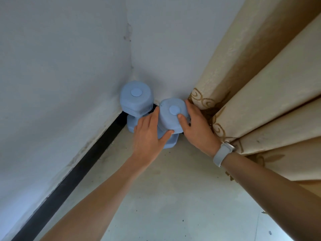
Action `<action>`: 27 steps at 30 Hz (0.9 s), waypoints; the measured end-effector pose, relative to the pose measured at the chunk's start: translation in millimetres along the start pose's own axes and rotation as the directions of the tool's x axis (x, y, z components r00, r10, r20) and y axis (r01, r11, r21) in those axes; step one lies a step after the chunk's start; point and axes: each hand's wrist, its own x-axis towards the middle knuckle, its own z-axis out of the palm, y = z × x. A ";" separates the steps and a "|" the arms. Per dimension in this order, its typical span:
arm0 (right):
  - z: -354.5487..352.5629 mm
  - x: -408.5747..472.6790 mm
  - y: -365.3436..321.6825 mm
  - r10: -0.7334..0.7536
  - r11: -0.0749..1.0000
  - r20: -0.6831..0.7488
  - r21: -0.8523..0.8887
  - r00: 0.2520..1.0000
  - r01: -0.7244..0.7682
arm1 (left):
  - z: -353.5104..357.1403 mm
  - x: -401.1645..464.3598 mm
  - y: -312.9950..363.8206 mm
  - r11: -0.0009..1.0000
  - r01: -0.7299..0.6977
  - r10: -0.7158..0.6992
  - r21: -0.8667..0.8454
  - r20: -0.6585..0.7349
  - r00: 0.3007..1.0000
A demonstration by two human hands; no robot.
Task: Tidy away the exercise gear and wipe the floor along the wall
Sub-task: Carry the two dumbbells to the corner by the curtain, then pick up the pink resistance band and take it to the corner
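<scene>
Two light blue dumbbells stand on end in the corner of the room. The left dumbbell point(136, 98) stands alone against the wall. The right dumbbell point(171, 112) is upright beside it, and both my hands are on it. My left hand point(149, 134) wraps its left side, thumb under the top head. My right hand point(196, 129) cups its right side, thumb on the top face. Its lower head point(171, 142) shows between my hands on the floor.
White walls meet at the corner, with a black skirting strip point(73, 180) along the left wall. A beige curtain point(251, 101) with brown scroll trim hangs at the right, touching my right hand. The pale floor point(173, 197) carries dark specks. A grey watch point(223, 153) is on my right wrist.
</scene>
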 end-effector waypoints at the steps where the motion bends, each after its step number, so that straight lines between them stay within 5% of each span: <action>1: 1.2 -1.2 0.5 -0.009 0.998 -0.015 -0.059 1.000 0.008 | -1.3 0.3 0.5 1.000 -0.003 0.002 0.020 0.008 1.000; 6: -5.7 -19.7 -21.5 0.098 0.943 0.034 -0.322 0.995 -0.082 | -35.2 -12.6 13.0 0.947 0.085 -0.126 0.309 0.118 0.985; 10: -30.1 -55.2 -80.3 0.166 0.877 0.233 -0.480 0.958 -0.035 | -106.2 -45.4 41.7 0.841 0.251 -0.420 0.479 0.284 0.862; 14: -67.7 -84.5 -170.6 0.119 0.803 0.405 -0.576 0.907 0.151 | -208.8 -78.5 90.4 0.762 0.369 -0.562 0.532 0.260 0.785; 20: -136.5 -129.2 -325.7 0.047 0.831 0.609 -0.464 0.792 0.307 | -356.7 -132.9 191.3 0.676 0.575 -0.687 0.462 0.112 0.718; 23: -172.3 -149.6 -392.1 -0.005 0.823 0.698 -0.403 0.716 0.399 | -411.9 -162.7 245.3 0.561 0.750 -0.800 0.351 -0.005 0.600; 27: -214.4 -199.8 -461.8 -0.079 0.841 0.805 -0.262 0.587 0.473 | -462.6 -220.4 328.6 0.326 0.928 -0.919 0.182 -0.169 0.356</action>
